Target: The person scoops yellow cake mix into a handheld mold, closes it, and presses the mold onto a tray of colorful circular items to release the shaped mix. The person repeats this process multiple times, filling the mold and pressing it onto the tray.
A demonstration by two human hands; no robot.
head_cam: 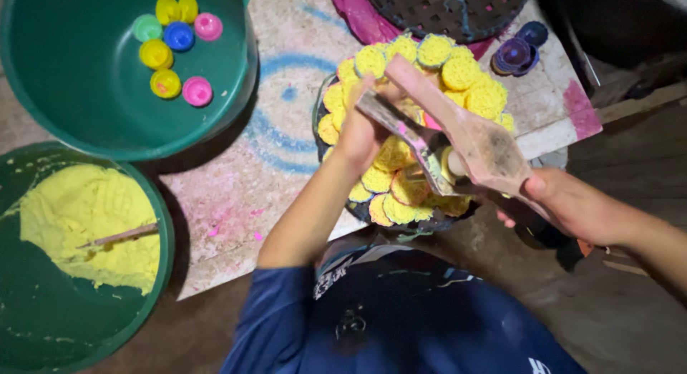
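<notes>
My left hand (360,130) is over a dark round tray (372,211) piled with several yellow round patterned cakes (461,72). It grips a flat metal blade (409,139) stained pink, which slants down to the right. My right hand (562,200) holds the wide end of a pinkish wooden paddle-shaped mould (485,146); its narrow end points up-left over the cakes. The blade crosses under the mould near the middle of the tray. A yellow cake (409,189) lies just below where they meet.
At the top left, a green basin (64,95) holds small coloured plastic cups (179,36). A second green basin (154,274) at the lower left holds yellow powder (79,209) with a stick in it. A stained board (236,195) lies under the tray; a dark perforated tray (444,9) and purple cups (514,53) sit behind.
</notes>
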